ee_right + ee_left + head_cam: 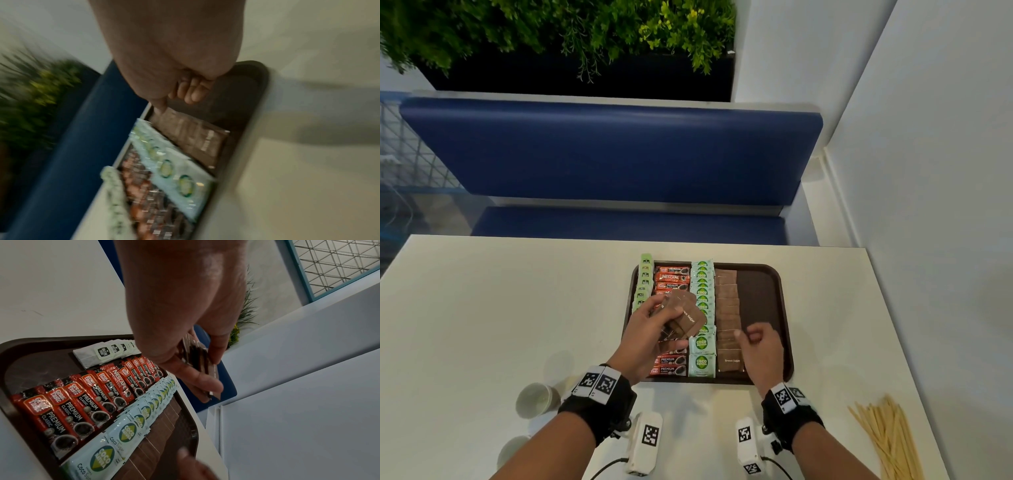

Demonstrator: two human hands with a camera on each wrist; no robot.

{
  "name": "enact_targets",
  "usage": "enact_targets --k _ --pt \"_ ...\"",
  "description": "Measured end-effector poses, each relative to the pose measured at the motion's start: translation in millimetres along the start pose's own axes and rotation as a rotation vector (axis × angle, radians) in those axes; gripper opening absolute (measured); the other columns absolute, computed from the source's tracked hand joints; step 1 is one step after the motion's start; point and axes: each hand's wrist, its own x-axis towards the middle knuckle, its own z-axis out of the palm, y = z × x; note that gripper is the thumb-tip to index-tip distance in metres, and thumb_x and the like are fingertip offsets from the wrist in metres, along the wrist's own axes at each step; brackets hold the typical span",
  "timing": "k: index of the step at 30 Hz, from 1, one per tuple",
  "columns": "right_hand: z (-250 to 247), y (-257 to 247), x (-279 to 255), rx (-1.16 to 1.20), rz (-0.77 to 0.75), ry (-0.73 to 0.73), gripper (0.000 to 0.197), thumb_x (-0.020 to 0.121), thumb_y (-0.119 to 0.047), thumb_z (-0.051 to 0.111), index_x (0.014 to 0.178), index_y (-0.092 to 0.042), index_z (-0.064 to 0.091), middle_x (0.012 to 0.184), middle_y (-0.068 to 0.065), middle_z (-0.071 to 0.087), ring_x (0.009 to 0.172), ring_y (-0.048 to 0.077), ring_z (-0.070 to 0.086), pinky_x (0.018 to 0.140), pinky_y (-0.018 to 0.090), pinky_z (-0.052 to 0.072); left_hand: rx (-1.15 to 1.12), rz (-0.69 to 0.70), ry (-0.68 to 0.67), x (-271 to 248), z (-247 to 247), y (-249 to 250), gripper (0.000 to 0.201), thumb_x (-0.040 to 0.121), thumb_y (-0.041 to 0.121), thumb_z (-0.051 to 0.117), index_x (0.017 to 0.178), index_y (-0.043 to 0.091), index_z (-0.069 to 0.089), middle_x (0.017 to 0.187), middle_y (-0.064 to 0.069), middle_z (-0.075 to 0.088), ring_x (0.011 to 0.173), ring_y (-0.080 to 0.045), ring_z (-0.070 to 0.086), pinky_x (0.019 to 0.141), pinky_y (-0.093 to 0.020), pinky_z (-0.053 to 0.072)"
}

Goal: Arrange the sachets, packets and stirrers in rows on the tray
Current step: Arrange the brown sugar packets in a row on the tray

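A brown tray holds rows of green tea bags, red coffee sticks, pale coco sugar sachets and brown sugar sachets. Its right strip is bare. My left hand hovers over the coffee row and grips a fanned bunch of brown sugar sachets, seen edge-on between thumb and fingers. My right hand is over the near end of the brown sugar row, fingers curled into the palm and holding nothing. Wooden stirrers lie on the table at the near right.
Two paper cups lie on the white table at the near left. A blue bench stands behind the table, with a white wall close on the right.
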Motion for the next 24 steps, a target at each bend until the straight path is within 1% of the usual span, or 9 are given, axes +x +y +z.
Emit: enact_targets --k 2,4,6,8,11,13,17,21,24 --pt "-15.2 -41.2 -8.7 0.218 -0.105 -0.066 0.025 0.091 -0.040 0.081 0.103 -0.025 0.065 0.100 -0.003 0.070 0.091 0.012 0.067 0.077 0.023 0.052 0.001 0.007 -0.026 -1.2 5.2 1.5 0.031 0.097 0.007 0.076 0.125 0.018 0.071 0.122 -0.018 0.076 0.099 -0.034 0.079 0.061 -0.040 0.066" --pt "-27.8 -78.8 -16.9 0.335 -0.181 -0.229 0.031 0.088 -0.046 0.082 0.106 -0.026 0.067 0.101 -0.005 0.072 0.094 0.010 0.068 0.082 0.024 0.057 -0.002 0.022 -0.061 -2.1 12.1 2.1 0.032 0.097 0.007 0.075 0.127 0.015 0.070 0.122 -0.017 0.076 0.098 -0.033 0.079 0.063 -0.040 0.067" --pt "-34.1 -102.8 -22.1 0.331 -0.197 -0.364 0.038 0.082 -0.049 0.086 0.107 -0.028 0.067 0.101 -0.004 0.072 0.093 0.009 0.069 0.081 0.024 0.058 -0.027 0.034 -0.097 -2.4 19.2 1.3 0.035 0.097 0.006 0.075 0.130 0.012 0.067 0.122 -0.016 0.077 0.100 -0.034 0.079 0.068 -0.040 0.068" --pt "-36.5 -113.7 -24.2 0.302 -0.177 -0.418 0.038 0.079 -0.042 0.091 0.106 -0.027 0.069 0.100 -0.004 0.074 0.089 0.005 0.069 0.079 0.022 0.057 -0.064 0.038 -0.124 -3.2 26.0 0.1 0.038 0.096 0.006 0.075 0.133 0.010 0.063 0.122 -0.017 0.078 0.101 -0.035 0.079 0.072 -0.039 0.069" --pt "-41.2 -116.9 -22.0 0.360 -0.135 -0.422 0.029 0.083 -0.025 0.090 0.105 -0.020 0.071 0.098 0.000 0.079 0.091 0.014 0.076 0.084 0.031 0.061 -0.107 0.049 -0.141 -3.4 30.3 -1.2 0.038 0.097 0.006 0.074 0.134 0.008 0.063 0.125 -0.020 0.076 0.101 -0.034 0.079 0.073 -0.039 0.069" --pt "-45.4 -115.3 -20.8 0.390 -0.126 -0.431 0.029 0.085 -0.021 0.088 0.109 -0.018 0.072 0.099 0.000 0.080 0.094 0.018 0.077 0.088 0.036 0.063 -0.119 0.056 -0.139 -2.4 29.3 -1.3 0.038 0.098 0.006 0.074 0.134 0.008 0.063 0.125 -0.020 0.075 0.100 -0.033 0.079 0.073 -0.040 0.069" --pt "-49.2 -111.8 -21.0 0.372 -0.126 -0.426 0.033 0.084 -0.024 0.089 0.112 -0.021 0.071 0.102 -0.001 0.081 0.096 0.017 0.078 0.091 0.041 0.063 -0.077 0.059 -0.118 -1.4 29.2 -0.1 0.037 0.097 0.004 0.075 0.131 0.009 0.064 0.122 -0.019 0.076 0.095 -0.035 0.080 0.070 -0.040 0.069" --pt "-47.5 -107.7 -20.6 0.380 -0.119 -0.385 0.035 0.079 -0.031 0.093 0.108 -0.026 0.075 0.106 -0.003 0.079 0.100 0.015 0.075 0.090 0.036 0.062 -0.023 0.088 -0.090 -0.7 29.4 -0.3 0.036 0.096 0.004 0.076 0.130 0.009 0.066 0.118 -0.019 0.078 0.093 -0.040 0.080 0.062 -0.036 0.068" --pt "-46.7 -105.6 -21.5 0.500 -0.026 -0.356 0.036 0.080 -0.036 0.090 0.110 -0.021 0.076 0.106 0.003 0.079 0.100 0.019 0.074 0.088 0.036 0.061 0.009 0.126 -0.067 -0.1 29.9 -1.1 0.037 0.096 0.005 0.076 0.132 0.008 0.065 0.119 -0.021 0.077 0.093 -0.043 0.079 0.060 -0.035 0.067"
